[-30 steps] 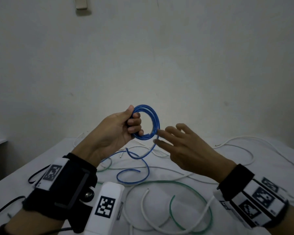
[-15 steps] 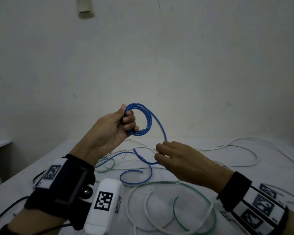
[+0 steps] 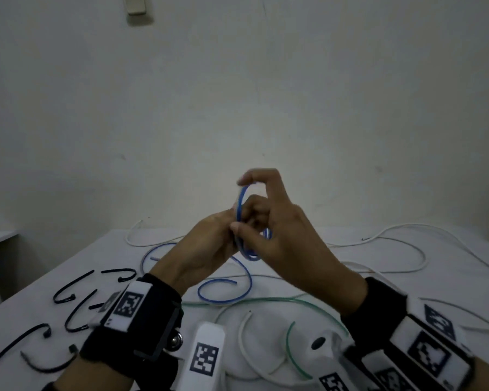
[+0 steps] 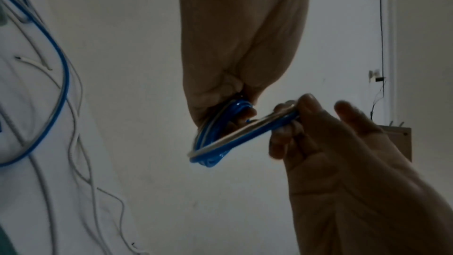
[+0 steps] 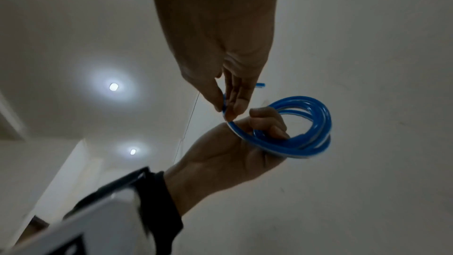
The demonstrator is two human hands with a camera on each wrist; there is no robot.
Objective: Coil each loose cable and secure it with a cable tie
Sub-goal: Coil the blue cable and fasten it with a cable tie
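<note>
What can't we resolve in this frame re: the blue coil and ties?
- Left hand grip on the blue coil: head view, covered by the right hand.
- Turn count: wrist views, strands overlap, dim.
- Blue tail's run up to the coil: hidden behind the hands.
- Black cable ties: heads too small.

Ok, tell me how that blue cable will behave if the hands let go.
The blue cable probably springs open: its loops stay round only inside the left hand. It looks light, and its loose tail curves stiffly rather than lying limp.

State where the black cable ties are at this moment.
In the head view the black cable ties lie loose on the table at lower left, beside the left hand's wristband, apart from the blue cable.
</note>
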